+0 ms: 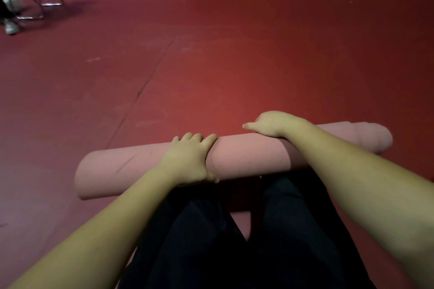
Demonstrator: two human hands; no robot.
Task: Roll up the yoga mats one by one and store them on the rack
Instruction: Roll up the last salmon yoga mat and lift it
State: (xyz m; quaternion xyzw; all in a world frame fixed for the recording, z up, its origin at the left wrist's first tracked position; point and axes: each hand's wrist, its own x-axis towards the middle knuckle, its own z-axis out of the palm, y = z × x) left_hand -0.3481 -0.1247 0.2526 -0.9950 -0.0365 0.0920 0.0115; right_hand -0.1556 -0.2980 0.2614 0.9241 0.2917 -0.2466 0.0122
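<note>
A pink yoga mat (246,155), fully rolled, is laid crosswise on the red floor (211,65) directly in front of the knees. The left hand (190,159) is curled over the roll left of its middle, thumb on the near side. The right hand (272,124) is laid over the top further right, fingers wrapped down the far side.

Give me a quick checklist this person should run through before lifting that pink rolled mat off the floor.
1. Mat fully rolled: ok, the pink mat is one roll.
2. Ends flush: not ok, the right end steps out.
3. Left hand holds the roll: ok, fingers over the top, thumb on the near side.
4. Right hand holds it: ok, curled over the far side.
5. Red floor ahead clear: ok.
6. Rack located: cannot tell, none plainly in view.
</note>
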